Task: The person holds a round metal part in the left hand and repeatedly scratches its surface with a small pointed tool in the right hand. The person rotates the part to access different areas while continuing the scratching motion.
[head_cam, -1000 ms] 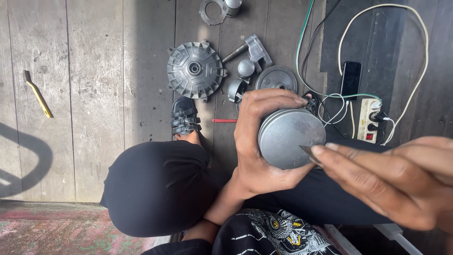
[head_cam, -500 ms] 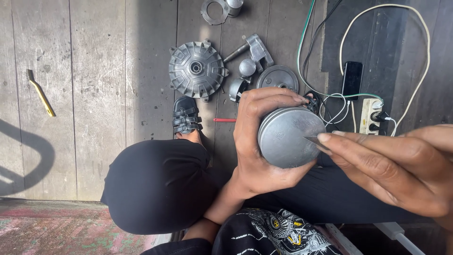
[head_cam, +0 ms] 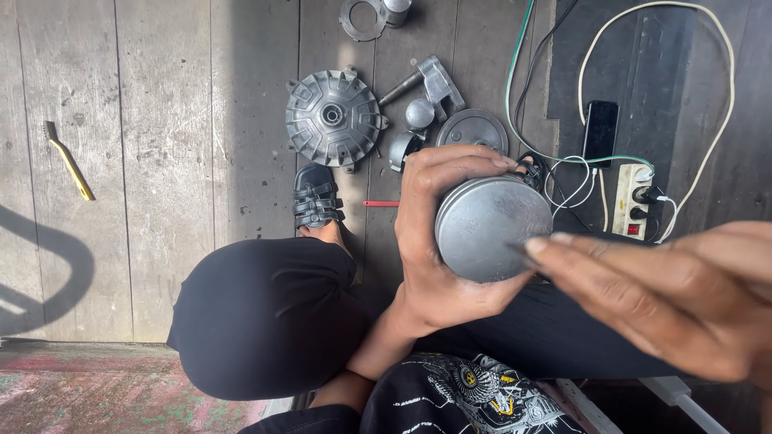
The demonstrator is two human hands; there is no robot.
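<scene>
Two bare hands were in view: the left hand (head_cam: 438, 241) wrapped around one round grey metal piston (head_cam: 492, 229), the right hand (head_cam: 667, 301) reaching in beside it. On the plank floor (head_cam: 161, 120) lay one finned metal hub (head_cam: 332, 118), one flat metal disc (head_cam: 472, 128), one small metal dome (head_cam: 420, 113), one open ring (head_cam: 360, 20) and one angled lever arm (head_cam: 430, 80). There was one yellow-handled brush (head_cam: 68, 159), one slim red stick (head_cam: 379, 203), one dark phone (head_cam: 601, 133) and one white power strip (head_cam: 631, 201). One black sandal (head_cam: 315, 195) showed. Three cables could be told apart: one green (head_cam: 515, 80), one cream (head_cam: 643, 10) and one black (head_cam: 537, 60).
</scene>
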